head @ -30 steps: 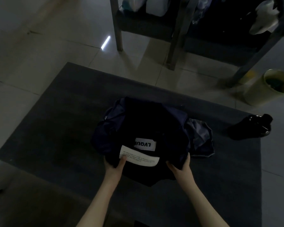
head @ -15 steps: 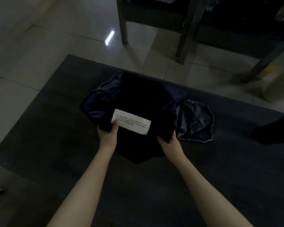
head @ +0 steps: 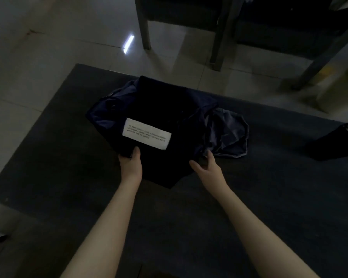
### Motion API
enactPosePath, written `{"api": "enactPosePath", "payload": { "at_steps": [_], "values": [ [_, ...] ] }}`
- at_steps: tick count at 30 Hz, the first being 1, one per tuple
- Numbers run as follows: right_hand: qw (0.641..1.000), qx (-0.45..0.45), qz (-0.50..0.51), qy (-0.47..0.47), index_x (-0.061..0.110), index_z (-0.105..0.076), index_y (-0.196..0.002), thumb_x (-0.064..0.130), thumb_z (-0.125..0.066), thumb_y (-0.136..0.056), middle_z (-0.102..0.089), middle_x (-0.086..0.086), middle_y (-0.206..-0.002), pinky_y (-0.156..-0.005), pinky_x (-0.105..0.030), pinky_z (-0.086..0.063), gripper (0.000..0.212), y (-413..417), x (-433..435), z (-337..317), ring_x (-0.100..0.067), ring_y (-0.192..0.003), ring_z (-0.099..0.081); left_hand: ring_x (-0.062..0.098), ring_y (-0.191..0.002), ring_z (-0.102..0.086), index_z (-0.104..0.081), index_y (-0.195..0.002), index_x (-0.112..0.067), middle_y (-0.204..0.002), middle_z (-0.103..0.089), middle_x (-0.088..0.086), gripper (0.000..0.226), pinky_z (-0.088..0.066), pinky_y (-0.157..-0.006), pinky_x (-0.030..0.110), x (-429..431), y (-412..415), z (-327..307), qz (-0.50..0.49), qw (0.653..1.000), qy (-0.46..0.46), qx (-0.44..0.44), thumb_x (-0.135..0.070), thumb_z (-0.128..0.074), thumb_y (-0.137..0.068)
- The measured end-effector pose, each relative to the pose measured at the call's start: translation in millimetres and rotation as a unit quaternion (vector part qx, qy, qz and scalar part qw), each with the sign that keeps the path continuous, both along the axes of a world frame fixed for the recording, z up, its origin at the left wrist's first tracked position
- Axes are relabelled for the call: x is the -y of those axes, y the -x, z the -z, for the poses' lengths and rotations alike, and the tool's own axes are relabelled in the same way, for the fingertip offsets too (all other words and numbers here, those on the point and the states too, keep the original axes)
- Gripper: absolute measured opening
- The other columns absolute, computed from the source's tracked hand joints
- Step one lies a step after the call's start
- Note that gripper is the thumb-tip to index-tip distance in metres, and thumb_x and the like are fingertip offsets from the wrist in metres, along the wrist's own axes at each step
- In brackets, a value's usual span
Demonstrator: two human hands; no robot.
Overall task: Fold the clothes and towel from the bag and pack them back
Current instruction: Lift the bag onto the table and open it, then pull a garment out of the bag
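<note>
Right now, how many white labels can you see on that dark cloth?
1. The white label lies on top of the dark garment, just beyond the left hand. Others may be hidden in the folds.

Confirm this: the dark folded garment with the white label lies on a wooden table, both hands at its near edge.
Not a wooden table: the head view shows the dark folded garment with the white label lying on a dark mat, left hand and right hand at its near edge.
</note>
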State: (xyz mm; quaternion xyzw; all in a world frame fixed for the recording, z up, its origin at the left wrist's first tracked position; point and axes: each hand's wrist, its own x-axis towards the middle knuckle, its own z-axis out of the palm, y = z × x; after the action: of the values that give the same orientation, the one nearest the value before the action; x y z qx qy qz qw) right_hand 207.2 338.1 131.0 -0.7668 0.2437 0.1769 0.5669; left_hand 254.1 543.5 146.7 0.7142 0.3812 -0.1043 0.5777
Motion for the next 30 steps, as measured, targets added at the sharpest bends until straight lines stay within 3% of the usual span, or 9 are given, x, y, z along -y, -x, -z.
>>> {"api": "enactPosePath", "payload": {
  "at_steps": [3,7,11,16,22,25,28,30],
  "values": [
    [1.0,-0.006,0.017,0.016,0.022,-0.014,-0.151,0.043,-0.059,-0.089,-0.038,0.001,-0.147,-0.101,-0.031,-0.041,0.079,43,27,-14,-0.017,-0.129,-0.042,0.027,-0.136,-0.034,-0.021,-0.15,-0.015,-0.151,-0.033,0.008,0.063,-0.028,-0.11,0.038,38,45,-5,0.032,0.999,-0.037,-0.009,-0.039,-0.045,-0.098],
    [0.998,-0.01,0.056,0.037,0.018,-0.024,-0.149,0.036,-0.057,-0.091,-0.046,-0.001,-0.141,-0.1,-0.03,-0.042,0.069,107,73,-24,-0.014,-0.124,-0.047,0.025,-0.14,-0.029,-0.026,-0.149,-0.011,-0.154,-0.026,0.009,0.059,-0.025,-0.115,0.038,105,107,-3,0.197,0.974,-0.102,-0.051,-0.039,-0.04,-0.099],
    [0.992,-0.019,0.101,0.073,0.016,-0.04,-0.142,0.03,-0.058,-0.092,-0.053,-0.003,-0.133,-0.096,-0.024,-0.041,0.055,173,121,-23,-0.011,-0.118,-0.05,0.015,-0.143,-0.023,-0.031,-0.147,-0.015,-0.155,-0.027,0.001,0.053,-0.021,-0.116,0.033,176,160,-1,0.401,0.897,-0.184,-0.008,-0.038,-0.038,-0.1],
    [0.976,-0.041,0.179,0.113,0.014,-0.053,-0.132,0.028,-0.059,-0.091,-0.06,-0.002,-0.12,-0.093,-0.03,-0.046,0.043,265,181,-12,-0.013,-0.107,-0.056,0.011,-0.139,-0.029,-0.037,-0.144,-0.015,-0.15,-0.036,-0.001,0.048,-0.023,-0.115,0.03,252,214,0,0.584,0.79,-0.184,0.038,-0.034,-0.04,-0.1],
    [0.937,-0.076,0.32,0.12,0.009,-0.059,-0.124,0.02,-0.062,-0.09,-0.063,-0.008,-0.112,-0.093,-0.039,-0.048,0.036,382,254,3,-0.023,-0.104,-0.06,0.013,-0.136,-0.034,-0.04,-0.143,-0.014,-0.146,-0.041,-0.001,0.045,-0.026,-0.111,0.028,329,284,5,0.72,0.665,-0.179,0.084,-0.032,-0.037,-0.101],
    [0.917,-0.096,0.373,0.104,0.01,-0.058,-0.125,0.021,-0.061,-0.091,-0.063,-0.009,-0.112,-0.092,-0.037,-0.047,0.036,441,284,14,-0.024,-0.106,-0.059,0.015,-0.133,-0.039,-0.043,-0.141,-0.013,-0.143,-0.045,0.001,0.046,-0.03,-0.108,0.028,367,328,10,0.774,0.596,-0.185,0.109,-0.034,-0.035,-0.101],
    [0.906,-0.128,0.393,0.093,0.013,-0.054,-0.131,0.025,-0.059,-0.092,-0.06,-0.007,-0.121,-0.095,-0.034,-0.045,0.042,496,311,27,-0.02,-0.109,-0.056,0.021,-0.127,-0.045,-0.049,-0.136,-0.01,-0.137,-0.052,0.005,0.072,-0.036,-0.103,0.031,410,377,16,0.806,0.554,-0.169,0.121,-0.049,-0.013,-0.087],
    [0.898,-0.143,0.408,0.083,0.014,-0.05,-0.134,0.028,-0.058,-0.092,-0.057,-0.006,-0.128,-0.097,-0.035,-0.044,0.045,529,327,40,-0.018,-0.112,-0.054,0.025,-0.123,-0.05,-0.051,-0.134,-0.008,-0.134,-0.055,0.008,0.077,-0.04,-0.099,0.033,438,407,28,0.829,0.514,-0.171,0.135,-0.049,-0.011,-0.083]
  ]
}}
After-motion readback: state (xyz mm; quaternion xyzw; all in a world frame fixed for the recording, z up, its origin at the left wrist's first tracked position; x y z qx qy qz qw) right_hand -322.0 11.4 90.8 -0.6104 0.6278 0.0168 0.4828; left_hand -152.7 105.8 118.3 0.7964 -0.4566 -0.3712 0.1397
